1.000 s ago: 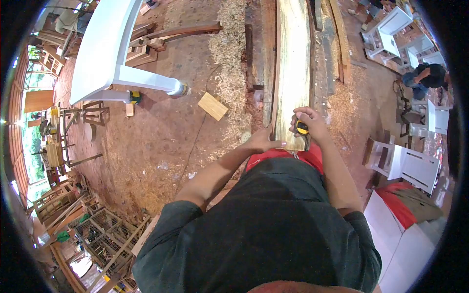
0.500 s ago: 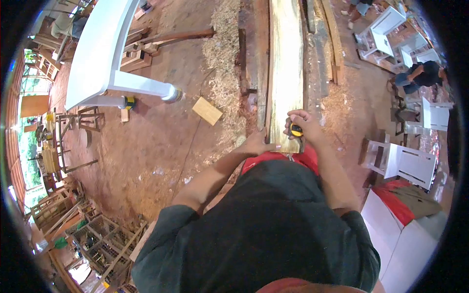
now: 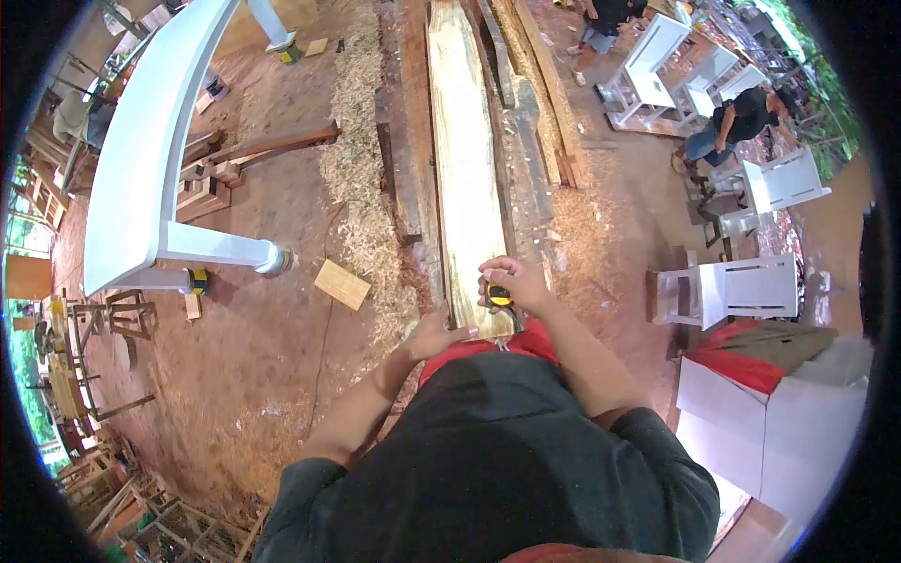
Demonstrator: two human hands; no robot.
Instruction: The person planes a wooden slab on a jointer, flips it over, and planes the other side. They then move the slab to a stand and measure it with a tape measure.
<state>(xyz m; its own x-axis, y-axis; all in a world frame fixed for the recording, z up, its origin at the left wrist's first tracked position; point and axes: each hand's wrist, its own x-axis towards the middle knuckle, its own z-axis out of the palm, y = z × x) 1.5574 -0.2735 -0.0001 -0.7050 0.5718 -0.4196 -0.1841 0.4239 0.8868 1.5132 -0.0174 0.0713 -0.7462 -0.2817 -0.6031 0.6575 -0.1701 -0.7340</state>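
A long pale wooden plank (image 3: 469, 178) runs away from my body, its near end close to my waist. My left hand (image 3: 435, 336) grips the plank's near left edge, with the thumb on the top face and the other fingers partly hidden along the side. My right hand (image 3: 519, 285) is closed around a yellow and black tape measure (image 3: 499, 296), held over the plank near its right edge. No drawn-out blade can be made out.
Wood shavings (image 3: 352, 197) and a small board (image 3: 343, 284) lie on the floor left of the plank. A white table frame (image 3: 141, 141) stands farther left. White chairs (image 3: 760, 286) and a person in dark clothes (image 3: 741, 127) are at right.
My view has shifted, so the plank and both hands appear lower and farther left. Both hands keep their places at the plank's near end, the tape measure still in the right.
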